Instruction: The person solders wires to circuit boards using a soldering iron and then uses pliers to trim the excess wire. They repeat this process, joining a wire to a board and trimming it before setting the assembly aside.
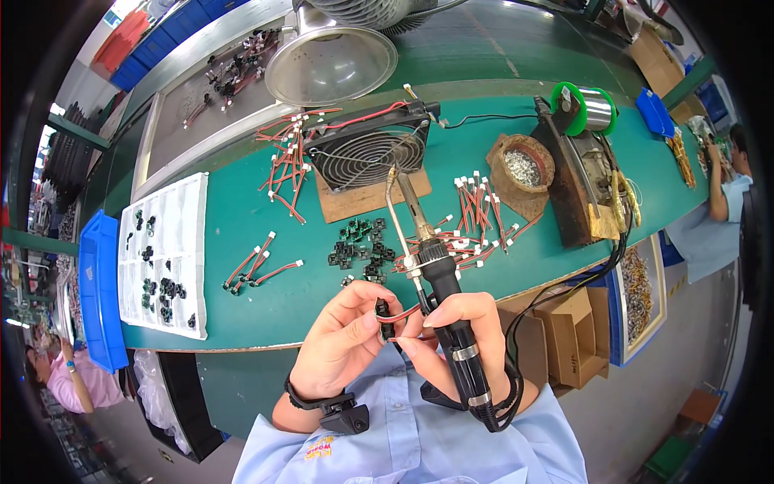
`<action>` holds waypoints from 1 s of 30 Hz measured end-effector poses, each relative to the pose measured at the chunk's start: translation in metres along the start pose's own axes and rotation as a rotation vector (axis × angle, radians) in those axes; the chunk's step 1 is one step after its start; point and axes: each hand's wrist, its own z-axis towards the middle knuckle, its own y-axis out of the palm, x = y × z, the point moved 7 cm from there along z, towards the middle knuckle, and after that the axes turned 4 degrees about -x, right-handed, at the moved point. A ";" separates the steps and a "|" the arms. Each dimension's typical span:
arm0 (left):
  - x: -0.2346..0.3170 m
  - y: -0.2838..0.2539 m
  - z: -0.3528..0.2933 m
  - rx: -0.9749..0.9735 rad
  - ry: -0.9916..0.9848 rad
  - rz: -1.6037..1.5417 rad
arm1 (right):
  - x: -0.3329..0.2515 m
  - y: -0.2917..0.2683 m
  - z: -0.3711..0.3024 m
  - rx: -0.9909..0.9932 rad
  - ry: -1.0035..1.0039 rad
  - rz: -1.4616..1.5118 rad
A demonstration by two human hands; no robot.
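Component (384,319), small, black, sits pinched by left fingers (355,332); right fingers (474,310) grip soldering iron (443,278).

Soldering iron (445,278): matt black plastic grip, dull metal barrel.
Fan (367,155): black plastic frame, metal wire grille.
Spool (597,111): glossy green plastic flanges, shiny metal wire.
Bin (101,294): glossy blue plastic.
Board (335,206): matt wood.
Shirt (395,419): matt cloth.
Worktop (238,206): smooth, faintly glossy from where I stand.

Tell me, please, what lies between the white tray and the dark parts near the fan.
The head view shows a few wires with white plugs there, between the tray and the dark parts.
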 end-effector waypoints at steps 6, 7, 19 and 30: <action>-0.003 0.000 0.000 0.001 -0.036 -0.054 | -0.005 0.001 0.001 0.013 -0.054 -0.020; -0.003 -0.001 -0.001 0.007 -0.036 -0.059 | -0.006 0.001 0.002 0.015 -0.051 -0.018; -0.002 -0.003 -0.001 0.025 -0.013 -0.029 | -0.006 0.001 0.005 0.008 -0.080 -0.055; -0.002 -0.003 -0.002 0.045 0.002 0.015 | -0.010 -0.005 0.007 0.041 -0.110 -0.116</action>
